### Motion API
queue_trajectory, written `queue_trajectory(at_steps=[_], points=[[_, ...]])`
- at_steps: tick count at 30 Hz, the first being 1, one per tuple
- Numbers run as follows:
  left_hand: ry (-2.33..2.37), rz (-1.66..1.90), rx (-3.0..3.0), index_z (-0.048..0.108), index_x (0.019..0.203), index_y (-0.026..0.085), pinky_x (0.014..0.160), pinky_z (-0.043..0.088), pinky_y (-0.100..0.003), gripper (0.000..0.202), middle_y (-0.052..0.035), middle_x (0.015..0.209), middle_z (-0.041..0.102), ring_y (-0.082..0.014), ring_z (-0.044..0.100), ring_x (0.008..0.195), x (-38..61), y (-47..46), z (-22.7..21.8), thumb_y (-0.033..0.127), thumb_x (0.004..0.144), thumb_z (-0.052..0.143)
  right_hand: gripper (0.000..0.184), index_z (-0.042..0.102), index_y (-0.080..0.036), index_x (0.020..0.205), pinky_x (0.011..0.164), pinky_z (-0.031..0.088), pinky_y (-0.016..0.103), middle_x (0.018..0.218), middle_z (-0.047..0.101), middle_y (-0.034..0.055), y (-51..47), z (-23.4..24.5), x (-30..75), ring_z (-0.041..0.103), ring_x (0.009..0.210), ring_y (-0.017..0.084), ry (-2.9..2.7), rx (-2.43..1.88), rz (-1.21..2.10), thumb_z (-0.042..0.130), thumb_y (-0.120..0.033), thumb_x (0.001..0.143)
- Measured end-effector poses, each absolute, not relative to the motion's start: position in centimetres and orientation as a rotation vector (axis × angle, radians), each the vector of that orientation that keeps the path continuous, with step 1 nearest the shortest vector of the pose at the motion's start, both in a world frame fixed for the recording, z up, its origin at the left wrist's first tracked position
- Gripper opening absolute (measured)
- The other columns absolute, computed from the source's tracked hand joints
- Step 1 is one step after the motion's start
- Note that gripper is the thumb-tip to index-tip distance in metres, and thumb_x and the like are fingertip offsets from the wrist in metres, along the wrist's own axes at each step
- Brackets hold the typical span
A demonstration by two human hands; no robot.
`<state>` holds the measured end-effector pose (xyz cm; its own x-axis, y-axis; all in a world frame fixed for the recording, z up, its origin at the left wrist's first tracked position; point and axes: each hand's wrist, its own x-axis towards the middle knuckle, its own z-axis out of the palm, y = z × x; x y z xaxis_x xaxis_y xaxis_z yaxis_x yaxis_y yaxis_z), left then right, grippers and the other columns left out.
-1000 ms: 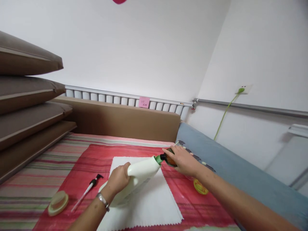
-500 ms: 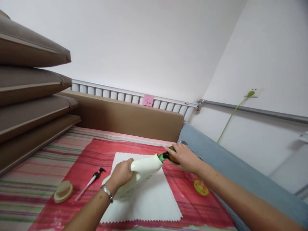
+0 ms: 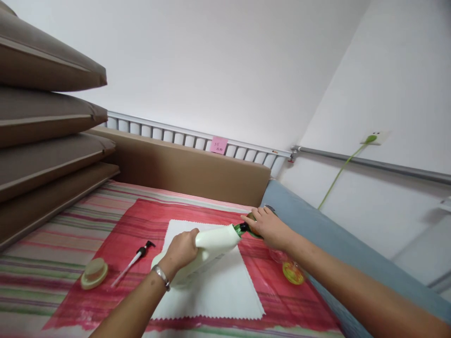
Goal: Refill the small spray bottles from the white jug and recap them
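Observation:
My left hand (image 3: 182,252) is closed around the handle of a pale green plastic jug (image 3: 216,239), tilted nearly flat with its mouth pointing right. In my right hand (image 3: 271,229) is a brown bottle (image 3: 252,224), partly hidden by my fingers. Its black neck (image 3: 244,226) meets a green piece (image 3: 239,229) at the jug's mouth; whether that piece is a funnel or a spout I cannot tell. To the left lie a black-topped pump dispenser (image 3: 141,252) with a long pale tube and a pale round cap (image 3: 94,273).
A white zigzag-edged cloth (image 3: 225,295) lies under the jug, on a red sheet (image 3: 123,225) over striped fabric. A yellow round item (image 3: 293,273) sits below my right forearm. Brown cushions (image 3: 52,112) are stacked left; a brown panel (image 3: 190,171) and blue padding (image 3: 303,220) border the back and right.
The view has shifted slightly. Both hands keep their grips, and the jug and bottle stay mouth to mouth with little visible movement.

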<state>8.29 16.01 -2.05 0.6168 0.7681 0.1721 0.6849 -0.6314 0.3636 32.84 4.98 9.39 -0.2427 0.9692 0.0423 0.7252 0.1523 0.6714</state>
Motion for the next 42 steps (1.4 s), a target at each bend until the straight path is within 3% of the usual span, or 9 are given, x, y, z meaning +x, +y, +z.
queue_trajectory(at_steps=[8,12,18,21,26,29,32,36,42], points=[[1.181,0.445,2.591,0.055,0.095,0.020,0.065,0.044,-0.029,0.025,-0.0088,0.088,0.070,-0.0248,0.066,0.082,8.3,15.7,-1.8,0.010,0.074,0.045,0.060,0.054,-0.020,0.113,0.074,0.031,0.041,0.096,0.059,0.0163,5.2,10.1,31.2,0.051,0.086,0.031,1.963,1.529,0.837,0.062,-0.007,0.056],[1.169,0.447,2.599,0.055,0.096,0.020,0.065,0.044,-0.030,0.027,-0.0091,0.088,0.070,-0.0254,0.066,0.082,8.3,15.5,-1.9,0.008,0.074,0.045,0.064,0.056,-0.021,0.110,0.083,0.030,0.049,0.101,0.060,0.0164,5.9,9.6,30.6,0.050,0.093,0.035,1.922,1.528,0.857,0.070,-0.008,0.049],[1.152,0.465,2.608,0.054,0.097,0.020,0.066,0.044,-0.031,0.028,-0.0096,0.088,0.070,-0.0261,0.066,0.082,8.3,15.2,-2.0,0.008,0.073,0.045,0.057,0.059,-0.025,0.107,0.091,0.025,0.060,0.107,0.061,0.0149,7.7,7.2,30.0,0.046,0.105,0.041,1.914,1.582,0.891,0.077,-0.027,0.053],[1.129,0.489,2.610,0.055,0.096,0.020,0.067,0.045,-0.032,0.026,-0.0101,0.088,0.071,-0.0266,0.066,0.082,8.2,15.2,-2.1,0.009,0.073,0.045,0.055,0.063,-0.028,0.104,0.093,0.022,0.063,0.103,0.064,0.0137,8.6,6.1,29.3,0.047,0.104,0.043,1.875,1.589,0.914,0.078,-0.029,0.051],[1.123,0.521,2.582,0.056,0.097,0.018,0.068,0.046,-0.032,0.028,-0.0102,0.088,0.071,-0.0261,0.066,0.082,7.5,14.9,-2.3,0.010,0.072,0.046,0.046,0.068,-0.026,0.093,0.094,0.021,0.064,0.102,0.065,0.0160,8.7,6.5,27.6,0.050,0.102,0.045,1.873,1.528,0.936,0.076,-0.019,0.048],[1.141,0.542,2.549,0.056,0.098,0.019,0.068,0.046,-0.031,0.029,-0.0098,0.089,0.071,-0.0261,0.066,0.082,7.0,14.7,-2.5,0.011,0.071,0.048,0.043,0.069,-0.021,0.084,0.089,0.028,0.059,0.099,0.065,0.0197,8.1,8.1,26.9,0.053,0.095,0.044,1.916,1.446,0.927,0.075,-0.011,0.043],[1.138,0.584,2.517,0.057,0.098,0.020,0.067,0.046,-0.031,0.029,-0.0089,0.088,0.071,-0.0265,0.066,0.081,6.5,14.6,-2.9,0.014,0.071,0.049,0.044,0.067,-0.023,0.092,0.077,0.035,0.051,0.091,0.066,0.0171,7.5,9.4,27.4,0.056,0.084,0.036,1.972,1.389,0.937,0.069,-0.009,0.051],[1.129,0.685,2.457,0.058,0.093,0.021,0.065,0.045,-0.032,0.026,-0.0086,0.082,0.071,-0.0273,0.066,0.076,6.1,14.7,-3.6,0.014,0.070,0.051,0.051,0.063,-0.025,0.105,0.075,0.036,0.044,0.090,0.064,0.0135,6.8,10.1,29.2,0.055,0.081,0.030,2.070,1.390,0.969,0.063,-0.007,0.057],[1.066,0.920,2.274,0.059,0.082,0.020,0.060,0.043,-0.028,0.019,-0.0055,0.074,0.069,-0.0243,0.065,0.070,4.4,15.1,-5.5,0.013,0.067,0.050,0.066,0.047,-0.027,0.127,0.079,0.042,0.041,0.109,0.059,0.0109,4.8,10.0,31.1,0.056,0.093,0.028,2.357,1.819,0.683,0.058,-0.013,0.064]])
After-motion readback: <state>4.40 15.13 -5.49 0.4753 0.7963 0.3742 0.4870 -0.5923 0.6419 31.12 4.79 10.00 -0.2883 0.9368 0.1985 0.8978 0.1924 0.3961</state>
